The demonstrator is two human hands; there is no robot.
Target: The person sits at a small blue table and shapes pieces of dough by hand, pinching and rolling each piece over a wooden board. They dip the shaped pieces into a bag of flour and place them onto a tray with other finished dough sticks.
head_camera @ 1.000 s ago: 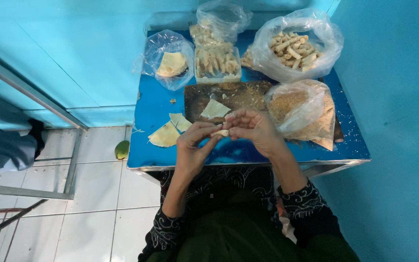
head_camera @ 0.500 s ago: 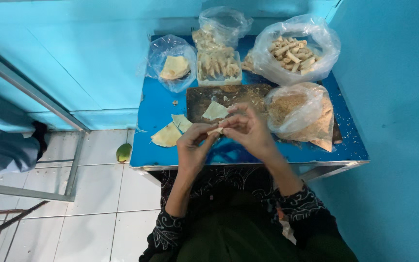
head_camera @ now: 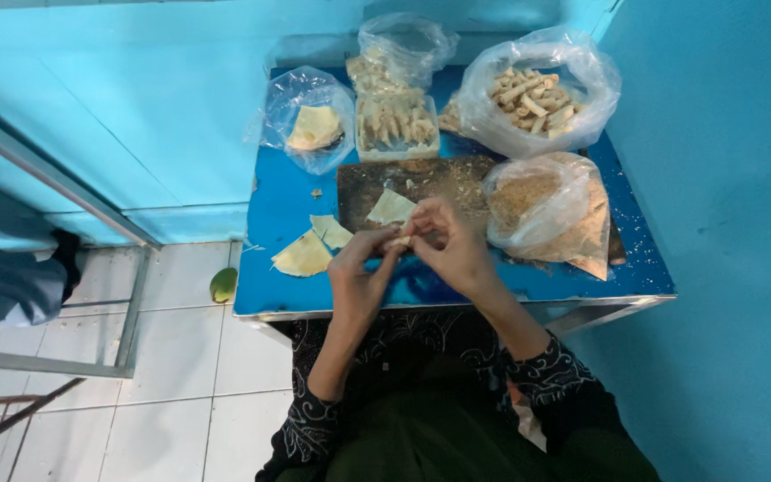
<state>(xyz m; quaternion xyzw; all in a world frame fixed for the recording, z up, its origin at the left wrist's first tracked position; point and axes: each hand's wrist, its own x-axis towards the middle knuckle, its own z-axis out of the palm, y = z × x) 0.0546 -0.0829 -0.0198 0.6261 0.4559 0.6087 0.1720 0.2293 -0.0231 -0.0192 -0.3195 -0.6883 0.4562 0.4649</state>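
Now small roll (head_camera: 401, 240) pinched btwn left hand (head_camera: 360, 272) & right hand (head_camera: 446, 243) fingertips.

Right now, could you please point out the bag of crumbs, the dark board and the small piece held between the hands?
Bag of crumbs (head_camera: 542, 210), head view, its middle.
Dark board (head_camera: 372, 183), head view, bare left part.
Small piece (head_camera: 401, 240), head view, visible end.
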